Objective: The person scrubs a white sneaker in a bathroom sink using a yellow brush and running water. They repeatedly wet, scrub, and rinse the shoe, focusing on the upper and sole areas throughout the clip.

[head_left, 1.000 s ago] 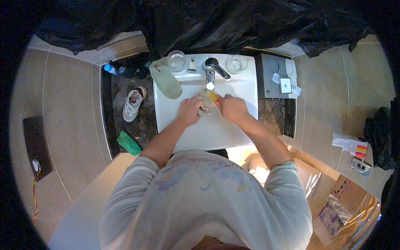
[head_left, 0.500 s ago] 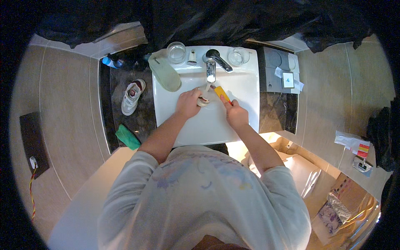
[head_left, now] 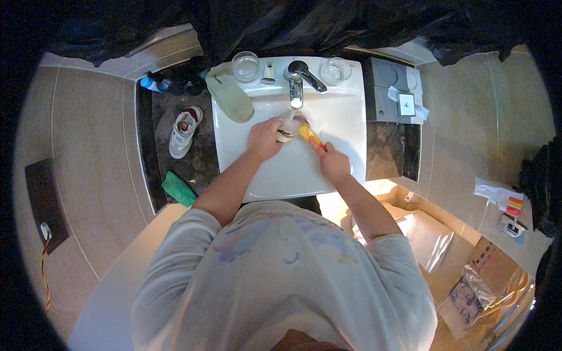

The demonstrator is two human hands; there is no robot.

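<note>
Under the chrome faucet (head_left: 296, 96), my left hand (head_left: 264, 138) is closed around a white shoe (head_left: 285, 136) with a bit of dark red showing; most of it is hidden by the hand and the splashing water. My right hand (head_left: 335, 165) grips the yellow and red handle of a brush (head_left: 307, 134), whose head meets the spray beside the shoe. Both hands are over the white sink (head_left: 281, 179). A pale green insole (head_left: 231, 98) leans across the sink's back left corner. Another white sneaker (head_left: 185, 133) with a dark red lining lies on the dark counter to the left.
A green cloth (head_left: 178, 189) lies at the counter's front left. Bottles, one with a blue end (head_left: 151, 85), are at the back left. Two clear glass containers (head_left: 245, 66) flank the faucet. A grey box (head_left: 383, 105) occupies the right counter. Black sheeting (head_left: 351, 26) hangs behind.
The brush has shifted slightly toward the shoe and the water stream, its head now in the spray. Water splashes more widely around the shoe. Both hands keep their grips.
</note>
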